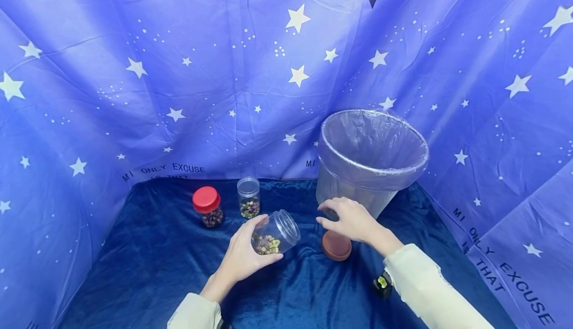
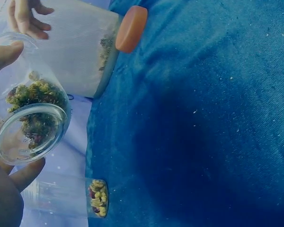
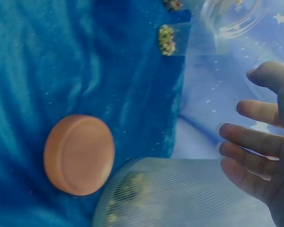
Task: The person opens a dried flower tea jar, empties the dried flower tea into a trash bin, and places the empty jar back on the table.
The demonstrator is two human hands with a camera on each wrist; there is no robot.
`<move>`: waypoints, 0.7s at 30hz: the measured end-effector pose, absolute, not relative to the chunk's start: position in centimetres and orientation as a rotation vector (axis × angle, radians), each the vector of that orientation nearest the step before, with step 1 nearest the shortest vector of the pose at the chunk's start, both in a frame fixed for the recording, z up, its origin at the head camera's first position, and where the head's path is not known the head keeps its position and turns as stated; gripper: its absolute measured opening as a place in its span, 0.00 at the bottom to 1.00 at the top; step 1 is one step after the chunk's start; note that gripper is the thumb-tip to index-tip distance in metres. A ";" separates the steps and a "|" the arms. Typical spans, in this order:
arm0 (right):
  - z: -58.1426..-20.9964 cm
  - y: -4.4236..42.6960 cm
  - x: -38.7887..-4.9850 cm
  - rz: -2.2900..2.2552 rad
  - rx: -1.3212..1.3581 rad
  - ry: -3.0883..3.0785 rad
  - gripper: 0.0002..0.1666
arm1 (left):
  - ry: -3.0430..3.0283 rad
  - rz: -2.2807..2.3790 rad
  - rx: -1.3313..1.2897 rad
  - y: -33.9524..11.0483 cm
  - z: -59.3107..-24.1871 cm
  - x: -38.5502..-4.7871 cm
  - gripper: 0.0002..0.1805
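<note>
My left hand (image 1: 243, 254) grips a clear open-mouthed jar (image 1: 286, 229), tilted with its mouth to the upper right. Dried flower buds (image 2: 38, 94) lie inside it, yellow-green with some purple. The right hand (image 1: 351, 219) holds nothing; its fingers (image 3: 251, 139) are spread, slightly bent, in front of a bin. Below that hand an orange-brown round lid (image 1: 336, 245) lies on the cloth. Behind the held jar stands a slim clear jar (image 1: 248, 195) without a lid, dried flowers in its bottom. To its left is a jar with a red lid (image 1: 206, 199) and dark dried contents.
A translucent ribbed bin (image 1: 351, 197) lined with a clear bag stands at the back right; dried material shows through its lower wall. Dark blue velvet cloth (image 1: 147, 264) covers the table. A blue star-patterned curtain (image 1: 233, 70) hangs behind and on both sides.
</note>
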State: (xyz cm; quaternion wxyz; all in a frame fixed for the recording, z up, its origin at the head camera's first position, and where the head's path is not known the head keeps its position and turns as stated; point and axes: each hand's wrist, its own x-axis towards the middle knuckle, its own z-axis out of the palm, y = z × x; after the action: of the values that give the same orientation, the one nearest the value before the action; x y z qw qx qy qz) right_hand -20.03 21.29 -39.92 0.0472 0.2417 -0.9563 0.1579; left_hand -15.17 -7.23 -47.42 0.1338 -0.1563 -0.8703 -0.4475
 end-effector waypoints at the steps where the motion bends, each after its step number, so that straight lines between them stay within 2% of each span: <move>1: -39.6 21.2 -20.0 0.482 0.742 -2.907 0.16 | -2.524 -1.291 -0.457 -7.2 -47.3 -15.2 0.50; 21: -32.8 21.2 -20.3 0.561 0.789 -2.700 0.12 | -2.457 -1.280 -0.533 -7.5 -46.1 -15.8 0.50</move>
State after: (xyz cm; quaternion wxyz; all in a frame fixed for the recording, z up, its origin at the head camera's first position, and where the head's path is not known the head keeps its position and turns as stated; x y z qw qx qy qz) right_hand -20.29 21.17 -32.83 0.1364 0.2724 -0.9325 0.1938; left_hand -15.84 -7.50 -46.12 0.1594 -0.1865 -0.8598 -0.4478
